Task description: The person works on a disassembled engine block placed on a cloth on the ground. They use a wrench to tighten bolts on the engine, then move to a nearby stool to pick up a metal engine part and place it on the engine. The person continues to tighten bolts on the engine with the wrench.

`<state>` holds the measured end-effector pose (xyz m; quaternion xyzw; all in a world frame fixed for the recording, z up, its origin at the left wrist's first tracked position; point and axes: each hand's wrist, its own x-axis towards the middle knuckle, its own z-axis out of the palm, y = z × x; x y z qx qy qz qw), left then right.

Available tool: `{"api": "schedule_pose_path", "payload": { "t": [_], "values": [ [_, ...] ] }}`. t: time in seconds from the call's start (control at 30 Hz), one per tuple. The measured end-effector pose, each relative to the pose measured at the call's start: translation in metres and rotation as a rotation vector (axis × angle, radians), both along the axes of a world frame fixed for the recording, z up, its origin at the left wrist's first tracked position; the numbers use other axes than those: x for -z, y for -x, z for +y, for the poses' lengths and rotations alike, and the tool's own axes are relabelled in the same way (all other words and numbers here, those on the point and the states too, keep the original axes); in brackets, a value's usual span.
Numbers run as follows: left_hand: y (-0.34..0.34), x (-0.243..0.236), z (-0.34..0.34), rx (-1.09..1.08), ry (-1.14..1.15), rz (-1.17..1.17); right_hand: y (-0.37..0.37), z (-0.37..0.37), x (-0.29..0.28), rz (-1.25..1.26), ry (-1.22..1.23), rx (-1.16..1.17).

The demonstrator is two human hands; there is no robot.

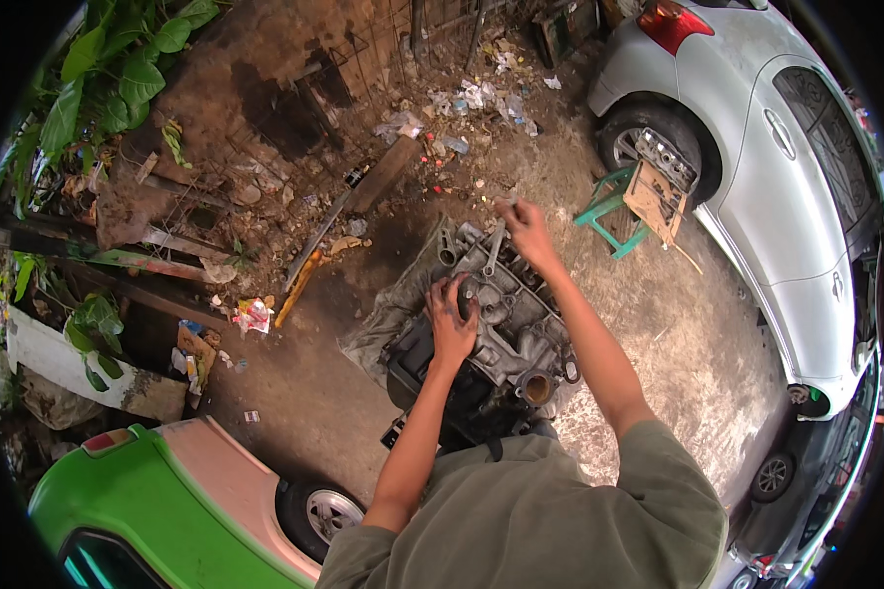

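A grey metal car engine (506,348) stands low in front of me, with black parts along its left side. My right hand (528,236) is closed round the upper end of a long metal wrench (496,247). The wrench's lower end reaches down to the engine's top; whether it sits on a bolt I cannot tell. My left hand (451,324) lies on the engine just below the wrench, its fingers curled round a dark round part (469,293). Beneath the engine's left side spreads a dirty grey sheet (368,339).
A green stool (604,211) bearing a board (648,201) and a metal part (666,157) stands beside a silver car (786,226) at right. A green car (157,491) is at lower left. Planks (383,177) and litter (481,98) lie at the far side.
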<state>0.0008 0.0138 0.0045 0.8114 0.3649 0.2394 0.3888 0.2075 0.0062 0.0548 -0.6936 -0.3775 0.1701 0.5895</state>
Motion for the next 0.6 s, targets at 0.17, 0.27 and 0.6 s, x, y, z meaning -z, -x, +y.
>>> {"api": "schedule_pose_path", "payload": {
  "t": [0.17,0.27,0.6],
  "values": [
    [0.001,-0.003,-0.002,-0.009,0.0,0.054,-0.01,0.04,0.013,-0.092,0.417,-0.312],
    [0.001,-0.004,-0.001,-0.004,-0.008,0.048,-0.006,0.048,0.024,-0.117,0.428,-0.393],
    [0.001,-0.007,-0.001,0.003,0.018,0.07,-0.001,0.063,0.038,-0.136,0.467,-0.494]
  ]
}}
